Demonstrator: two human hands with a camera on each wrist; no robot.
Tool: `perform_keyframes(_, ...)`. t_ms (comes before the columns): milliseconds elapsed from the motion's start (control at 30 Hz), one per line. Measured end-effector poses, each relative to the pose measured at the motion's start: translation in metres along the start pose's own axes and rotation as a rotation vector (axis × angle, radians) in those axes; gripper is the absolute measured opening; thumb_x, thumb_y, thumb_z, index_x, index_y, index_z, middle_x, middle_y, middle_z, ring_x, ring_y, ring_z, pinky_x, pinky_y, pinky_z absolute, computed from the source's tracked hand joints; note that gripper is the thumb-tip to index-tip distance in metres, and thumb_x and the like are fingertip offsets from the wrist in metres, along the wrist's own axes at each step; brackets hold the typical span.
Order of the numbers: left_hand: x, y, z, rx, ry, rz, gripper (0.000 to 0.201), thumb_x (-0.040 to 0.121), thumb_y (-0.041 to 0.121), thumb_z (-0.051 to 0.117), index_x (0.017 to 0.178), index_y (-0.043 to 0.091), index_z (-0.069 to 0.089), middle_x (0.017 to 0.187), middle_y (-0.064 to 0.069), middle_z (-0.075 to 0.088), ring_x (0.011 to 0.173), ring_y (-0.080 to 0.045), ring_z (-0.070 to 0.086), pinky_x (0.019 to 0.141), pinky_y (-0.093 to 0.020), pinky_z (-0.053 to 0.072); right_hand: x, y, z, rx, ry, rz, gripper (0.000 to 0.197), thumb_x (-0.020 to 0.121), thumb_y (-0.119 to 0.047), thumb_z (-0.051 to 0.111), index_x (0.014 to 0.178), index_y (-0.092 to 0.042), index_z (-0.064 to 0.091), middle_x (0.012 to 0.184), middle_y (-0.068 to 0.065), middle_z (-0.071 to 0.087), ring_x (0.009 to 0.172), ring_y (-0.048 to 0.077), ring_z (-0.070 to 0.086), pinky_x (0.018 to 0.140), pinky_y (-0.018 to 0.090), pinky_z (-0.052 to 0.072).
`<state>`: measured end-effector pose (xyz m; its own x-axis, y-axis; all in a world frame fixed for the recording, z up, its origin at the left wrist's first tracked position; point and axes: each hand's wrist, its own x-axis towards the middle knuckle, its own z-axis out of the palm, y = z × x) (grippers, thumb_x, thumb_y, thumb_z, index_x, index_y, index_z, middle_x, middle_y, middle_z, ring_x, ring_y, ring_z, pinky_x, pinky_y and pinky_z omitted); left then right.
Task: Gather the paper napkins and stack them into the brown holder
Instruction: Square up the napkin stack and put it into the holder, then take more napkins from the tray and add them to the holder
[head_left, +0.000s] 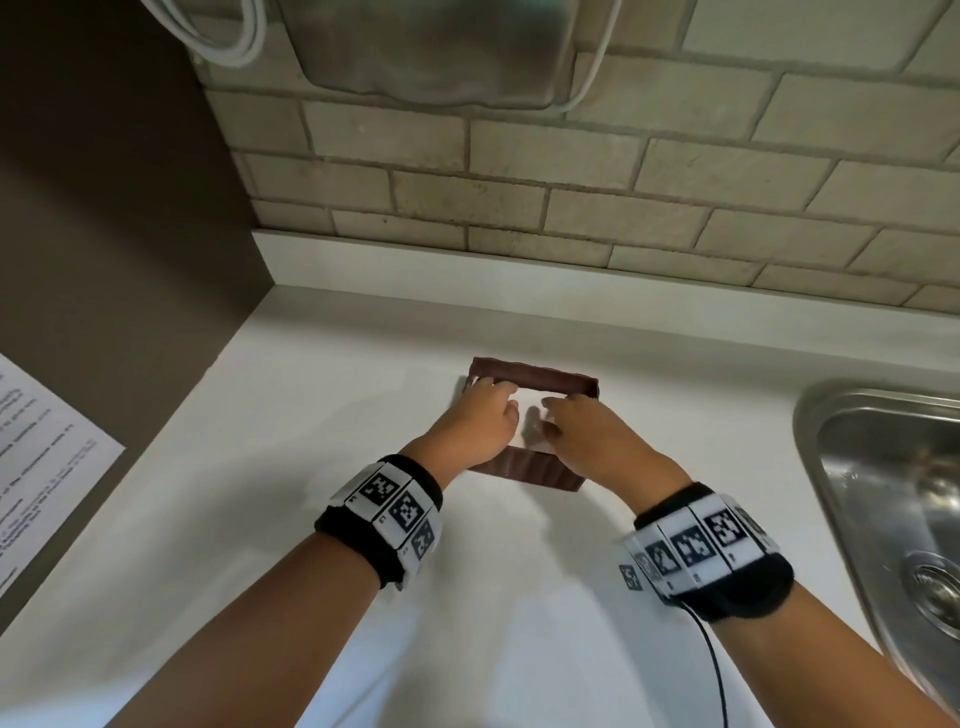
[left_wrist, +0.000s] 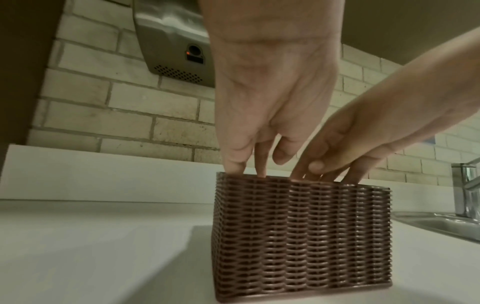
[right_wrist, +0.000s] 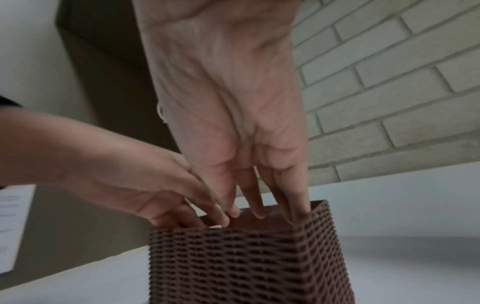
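Note:
A brown woven holder (head_left: 535, 376) stands on the white counter (head_left: 311, 415), a little back from the middle. Inside it a white stack of paper napkins (head_left: 527, 402) shows between my hands. My left hand (head_left: 491, 397) reaches into the holder's left half and my right hand (head_left: 558, 410) into its right half. In the left wrist view the left hand (left_wrist: 259, 162) points straight fingers down past the holder's (left_wrist: 298, 236) rim, with the right hand (left_wrist: 335, 166) beside it. In the right wrist view the right hand's (right_wrist: 262, 205) fingertips are inside the holder (right_wrist: 246, 263). The napkins are hidden in both wrist views.
A steel sink (head_left: 883, 493) is set into the counter at the right, with a tap (left_wrist: 465, 189) behind it. A metal hand dryer (head_left: 431, 47) hangs on the brick wall above. A printed sheet (head_left: 41, 441) hangs on the dark panel at the left.

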<state>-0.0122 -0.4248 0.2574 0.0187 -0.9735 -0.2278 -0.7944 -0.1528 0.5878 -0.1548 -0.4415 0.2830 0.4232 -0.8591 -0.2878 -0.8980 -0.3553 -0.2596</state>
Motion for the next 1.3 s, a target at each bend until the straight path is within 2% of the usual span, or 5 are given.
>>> perform_keyframes(233,0.002,0.009,-0.001,-0.015,-0.164,-0.099,0.045,0.105,0.026,0.027,0.141,0.006,0.044,0.130,-0.021,0.060,0.134,-0.030,0.043,0.111,-0.035,0.028,-0.030,0.001,0.028,-0.389,-0.085,0.071,0.048,0.100,-0.048,0.031,0.130,-0.020,0.055,0.146,0.021,0.041,0.150,0.031,0.003,0.117,0.058,0.007)
perform_keyframes(600,-0.026,0.006,-0.020,-0.331,0.131,-0.054,0.041,0.104,0.017,0.035,0.143,0.015,0.048,0.142,-0.009,0.054,0.114,-0.019,0.056,0.089,-0.021,0.038,-0.040,0.007,0.024,-0.352,0.006,0.030,0.040,0.100,-0.040,0.036,0.130,-0.017,0.051,0.143,0.022,0.046,0.148,0.034,0.015,0.116,0.058,0.008)
perform_keyframes(833,-0.104,-0.022,-0.030,-0.579,0.378,-0.114,0.037,0.102,0.008,0.040,0.135,0.014,0.056,0.133,-0.005,0.060,0.126,-0.017,0.054,0.102,-0.022,0.039,-0.053,0.010,0.023,-0.304,0.101,-0.010,0.044,0.098,-0.039,0.040,0.136,-0.017,0.044,0.136,0.016,0.054,0.145,0.036,0.021,0.114,0.057,0.015)
perform_keyframes(967,-0.169,-0.041,-0.014,-0.589,0.437,-0.149,0.033,0.103,0.011,0.042,0.131,0.015,0.058,0.121,0.002,0.062,0.108,-0.008,0.055,0.079,0.002,0.037,-0.074,0.005,0.017,-0.224,0.195,-0.057,0.051,0.098,-0.039,0.042,0.144,-0.017,0.036,0.140,0.015,0.051,0.146,0.038,0.019,0.114,0.057,0.017)
perform_keyframes(1300,-0.393,-0.122,0.061,-0.510,0.551,-0.548,0.032,0.103,0.021,0.045,0.131,0.017,0.060,0.121,0.005,0.065,0.115,-0.010,0.059,0.101,-0.031,0.047,-0.171,-0.110,0.075,-0.054,-0.021,-0.671,0.051,0.096,-0.031,0.052,0.145,-0.020,0.041,0.140,0.005,0.050,0.129,0.024,0.047,0.102,0.043,0.037)
